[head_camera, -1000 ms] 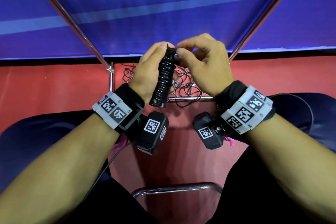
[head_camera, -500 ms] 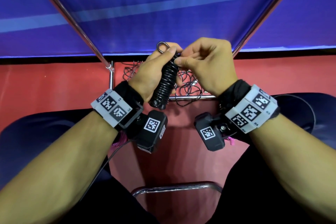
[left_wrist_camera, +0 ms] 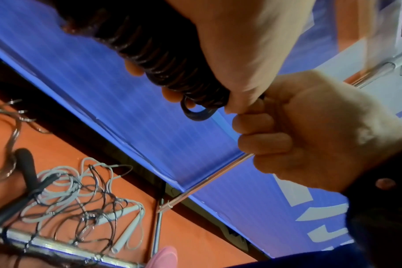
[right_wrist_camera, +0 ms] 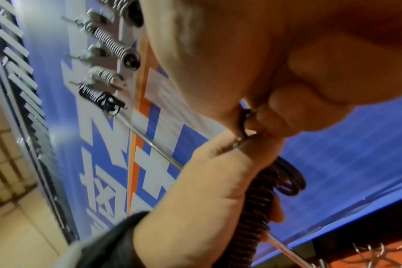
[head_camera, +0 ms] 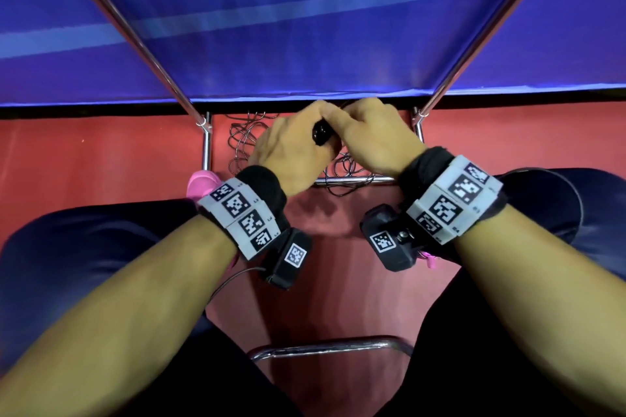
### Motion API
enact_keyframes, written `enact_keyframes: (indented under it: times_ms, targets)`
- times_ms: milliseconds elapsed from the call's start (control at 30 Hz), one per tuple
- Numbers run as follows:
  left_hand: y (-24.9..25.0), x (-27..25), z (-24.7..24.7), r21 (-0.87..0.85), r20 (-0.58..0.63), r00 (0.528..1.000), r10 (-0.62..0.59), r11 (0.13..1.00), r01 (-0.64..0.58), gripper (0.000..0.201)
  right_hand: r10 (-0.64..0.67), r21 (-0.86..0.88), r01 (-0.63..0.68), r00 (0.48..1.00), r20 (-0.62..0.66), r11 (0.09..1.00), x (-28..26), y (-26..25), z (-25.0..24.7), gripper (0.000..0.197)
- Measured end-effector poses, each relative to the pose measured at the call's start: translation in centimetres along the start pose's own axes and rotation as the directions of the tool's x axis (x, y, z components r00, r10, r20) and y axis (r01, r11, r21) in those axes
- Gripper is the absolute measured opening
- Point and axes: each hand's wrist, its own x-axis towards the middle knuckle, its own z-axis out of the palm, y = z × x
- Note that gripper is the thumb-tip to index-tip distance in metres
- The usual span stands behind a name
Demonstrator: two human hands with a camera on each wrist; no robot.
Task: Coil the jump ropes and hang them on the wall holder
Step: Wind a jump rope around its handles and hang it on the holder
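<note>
- Rope coil (left_wrist_camera: 172, 59), black: we find it raised above the red floor (head_camera: 101, 162).
- Left grip (head_camera: 288, 152) wraps round the coil.
- Right grip (head_camera: 376, 139) pinches the rope's end at the coil's top.
- Loose ropes (left_wrist_camera: 80, 195) lie tangled on that floor.

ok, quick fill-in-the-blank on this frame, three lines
The left hand grips a coiled rope coloured ___.
The right hand pinches that rope's end with its ___.
Loose ropes lie tangled on the ___.
Missing: black; fingers; floor
</note>
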Motion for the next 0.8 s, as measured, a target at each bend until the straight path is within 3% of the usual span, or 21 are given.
enact_keyframes:
  times_ms: [133, 267, 367, 433, 600, 800]
  targets:
    - [-0.5, 0.5, -0.2, 0.035, 0.006, 1.000, 0.011, 0.999, -0.011, 0.017, 0.011, -0.008, -0.010, 0.993, 0.121, 1.000, 0.2, 0.1, -0.2, 0.039]
    - [-1.7, 1.4, -0.2, 0.161, 0.106, 0.989, -0.101, 0.983, 0.083, 0.028, -0.142, -0.165, 0.171, 0.975, 0.172, 0.971, -0.7, -0.8, 0.4, 0.037]
    - [-2.3, 1.9, -0.2, 0.276, 0.155, 0.976, -0.151, 0.955, 0.104, 0.037, -0.240, -0.189, 0.273, 0.953, 0.184, 0.943, -1.3, -1.0, 0.6, 0.035]
    - [-2.4, 1.9, -0.2, 0.318, 0.183, 0.967, -0.178, 0.941, 0.113, 0.032, -0.287, -0.209, 0.327, 0.937, 0.200, 0.922, -1.8, -1.3, 0.8, 0.036]
    - [-2.0, 1.9, -0.3, 0.327, 0.200, 0.964, -0.176, 0.939, 0.103, 0.015, -0.370, -0.189, 0.403, 0.910, 0.184, 0.896, -2.4, -1.4, 0.9, 0.039]
    - [-1.8, 1.2, -0.1, 0.351, 0.259, 0.951, -0.168, 0.934, 0.070, 0.019, -0.445, -0.222, 0.481, 0.874, 0.193, 0.848, -3.3, -1.5, 1.1, 0.025]
